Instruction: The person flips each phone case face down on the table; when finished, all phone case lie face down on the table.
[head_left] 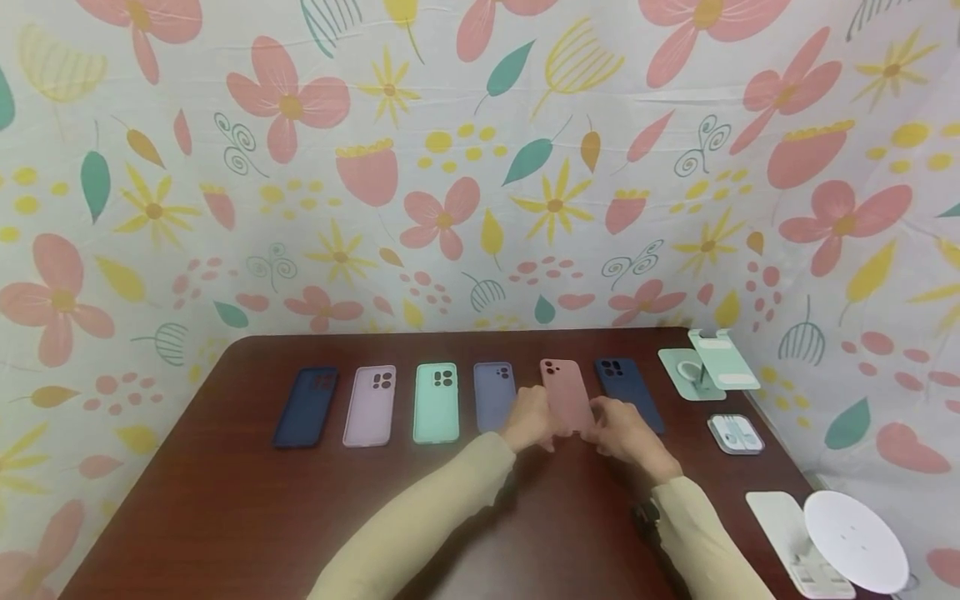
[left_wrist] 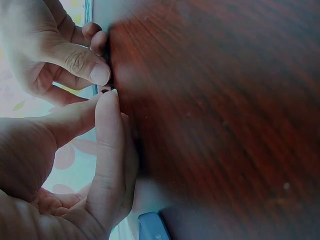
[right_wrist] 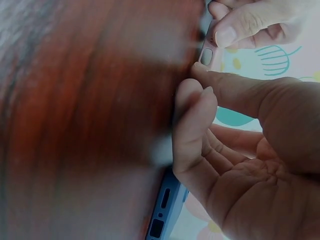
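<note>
A pink phone case [head_left: 567,392] lies flat on the dark wooden table, camera cutouts at its far end. At its near left corner my left hand [head_left: 531,417] pinches the edge between thumb and forefinger. Thumb and forefinger of my right hand [head_left: 626,435] hold the near right corner. In the right wrist view, the pink case's end [right_wrist: 214,52] with an oval opening shows between both hands. A grey-blue case [head_left: 494,392] lies left of it, partly behind my left hand. A dark blue case [head_left: 628,392] lies to its right, close to my right hand.
Further left in the row lie a mint case [head_left: 436,408], a lilac case [head_left: 369,408] and a navy case [head_left: 306,408]. Along the right side stand a green folding stand [head_left: 723,362], boxed earphones [head_left: 736,434] and a white round-topped stand [head_left: 855,537]. Flowered cloth [head_left: 450,167] hangs behind.
</note>
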